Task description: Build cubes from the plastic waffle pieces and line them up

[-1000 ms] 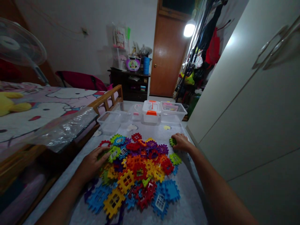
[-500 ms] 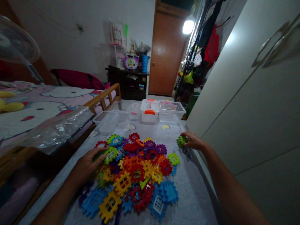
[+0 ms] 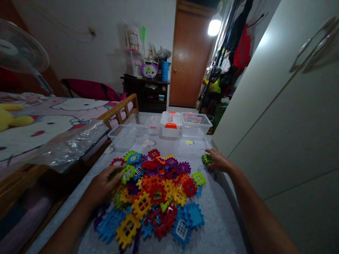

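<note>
Interlocking plastic building blocks with notched edges, in several colours, lie in a loose pile [image 3: 157,192] on the table cover. At the pile's left edge is my left hand [image 3: 104,181], its thumb and fingers closed around a green block [image 3: 113,175] that they partly hide. Beside its fingertips leans a lime-green block with a white window [image 3: 128,174]. Right of the pile, a small stack of green blocks [image 3: 206,159] rests on the cover, with the thumb and index finger of my right hand [image 3: 219,161] gripping its right side. The other right fingers are partly hidden.
Along the far edge stand an open clear tub [image 3: 124,135], a lidded box with orange latches [image 3: 171,130] and another clear bin [image 3: 196,130]. A wooden bed rail [image 3: 119,110] and plastic sheet [image 3: 76,144] border the left. A white cabinet [image 3: 286,134] borders the right.
The whole view has shifted slightly to the right. Both hands stay at about the same places beside the pile and the green stack.
</note>
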`<state>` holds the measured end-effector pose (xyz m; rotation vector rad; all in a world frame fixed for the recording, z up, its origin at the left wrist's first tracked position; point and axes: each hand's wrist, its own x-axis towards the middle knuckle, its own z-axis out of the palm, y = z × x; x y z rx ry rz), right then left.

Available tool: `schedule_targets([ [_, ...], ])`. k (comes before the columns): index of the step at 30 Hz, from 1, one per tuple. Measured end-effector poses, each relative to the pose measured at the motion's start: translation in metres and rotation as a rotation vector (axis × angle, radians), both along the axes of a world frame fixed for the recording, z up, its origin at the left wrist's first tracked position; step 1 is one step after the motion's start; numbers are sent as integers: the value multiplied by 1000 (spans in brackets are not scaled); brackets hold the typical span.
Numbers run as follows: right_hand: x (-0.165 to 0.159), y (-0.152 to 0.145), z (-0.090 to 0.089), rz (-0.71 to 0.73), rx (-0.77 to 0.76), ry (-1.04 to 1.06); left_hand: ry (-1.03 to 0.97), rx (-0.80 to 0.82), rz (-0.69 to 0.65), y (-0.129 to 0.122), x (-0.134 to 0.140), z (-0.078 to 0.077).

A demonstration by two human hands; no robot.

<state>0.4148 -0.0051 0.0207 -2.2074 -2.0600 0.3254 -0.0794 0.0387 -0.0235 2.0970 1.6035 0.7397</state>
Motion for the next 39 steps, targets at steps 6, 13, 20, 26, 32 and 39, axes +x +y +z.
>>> schedule_targets([
  [6,-54,-16,6,188,184,252,-4,39,-18,-1,2,3],
  [13,-123,-18,-25,245,200,412,-39,39,-19,-5,2,2],
  [20,-135,-23,-24,349,203,493,-99,17,6,-9,6,7],
  [26,-129,-26,-28,479,227,660,-108,37,10,-10,6,7],
  [32,-125,-28,-24,504,229,780,-68,74,23,-9,4,6],
  [39,-141,-33,-14,396,300,558,-59,43,28,-8,4,3],
])
